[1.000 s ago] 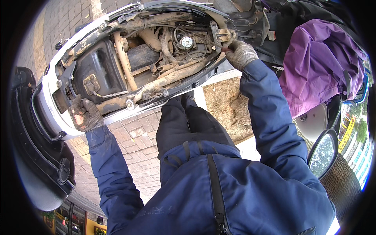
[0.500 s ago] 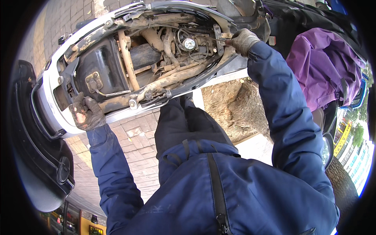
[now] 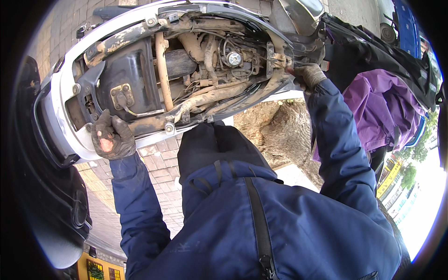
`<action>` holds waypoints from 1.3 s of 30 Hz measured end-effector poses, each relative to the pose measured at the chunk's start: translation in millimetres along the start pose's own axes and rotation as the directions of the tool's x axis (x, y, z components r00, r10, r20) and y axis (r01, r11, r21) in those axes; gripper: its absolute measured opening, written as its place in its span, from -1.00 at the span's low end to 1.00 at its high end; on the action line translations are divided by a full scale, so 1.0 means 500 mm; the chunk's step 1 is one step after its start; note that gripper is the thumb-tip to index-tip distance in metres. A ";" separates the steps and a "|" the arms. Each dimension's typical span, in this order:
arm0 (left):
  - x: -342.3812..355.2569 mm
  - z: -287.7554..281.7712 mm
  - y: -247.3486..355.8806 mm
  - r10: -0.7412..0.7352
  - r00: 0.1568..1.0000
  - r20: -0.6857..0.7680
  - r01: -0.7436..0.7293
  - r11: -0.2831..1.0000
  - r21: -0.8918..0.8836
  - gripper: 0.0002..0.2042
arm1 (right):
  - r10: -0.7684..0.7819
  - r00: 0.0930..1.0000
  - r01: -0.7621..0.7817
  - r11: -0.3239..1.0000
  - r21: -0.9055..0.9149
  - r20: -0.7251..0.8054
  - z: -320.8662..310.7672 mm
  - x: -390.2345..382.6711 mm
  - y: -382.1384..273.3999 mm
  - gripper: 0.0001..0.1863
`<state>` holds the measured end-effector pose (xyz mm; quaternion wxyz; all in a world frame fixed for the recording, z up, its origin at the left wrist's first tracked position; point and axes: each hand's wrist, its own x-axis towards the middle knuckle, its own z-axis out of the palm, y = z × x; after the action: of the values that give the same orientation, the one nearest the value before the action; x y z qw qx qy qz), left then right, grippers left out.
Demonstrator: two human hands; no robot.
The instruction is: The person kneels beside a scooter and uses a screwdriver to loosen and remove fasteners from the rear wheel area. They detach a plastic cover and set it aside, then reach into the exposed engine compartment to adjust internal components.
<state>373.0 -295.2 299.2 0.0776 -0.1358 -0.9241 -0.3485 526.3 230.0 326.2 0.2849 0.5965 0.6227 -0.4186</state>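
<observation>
A white scooter body [image 3: 60, 107] lies across the view with its underseat bay uncovered. Inside are a black tank [image 3: 126, 70], muddy frame tubes, hoses and a round silver part [image 3: 234, 59]. My left hand [image 3: 112, 137], in a dark worn glove with a hole, rests on the rear near rim, its fingers curled; what they grip, if anything, is hidden. My right hand [image 3: 310, 76], in a greyish glove, is closed at the front end of the bay, just right of a muddy metal bracket [image 3: 279, 60]. A small reddish bit shows at its fingertips, too small to name.
A black top case [image 3: 51, 186] juts out at the left. Purple cloth [image 3: 373, 102] and black cloth [image 3: 354, 46] cover things at the right. A tree trunk base [image 3: 284, 133] stands beyond my legs' right side, and brick paving [image 3: 161, 163] lies below.
My right hand has moved slightly right and nearer to me, away from the bracket. A thin rod seen before by its fingers no longer stands out. The left hand stays on the rim.
</observation>
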 end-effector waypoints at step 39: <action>0.004 0.001 -0.003 -0.006 0.999 -0.047 0.007 1.000 0.008 -0.70 | -0.038 0.999 0.036 0.992 0.122 0.014 -0.010 0.025 0.067 -0.65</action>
<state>370.4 -295.6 298.6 0.0987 -0.1242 -0.9240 -0.3479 558.4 238.6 311.7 0.2452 0.5977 0.6046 -0.4659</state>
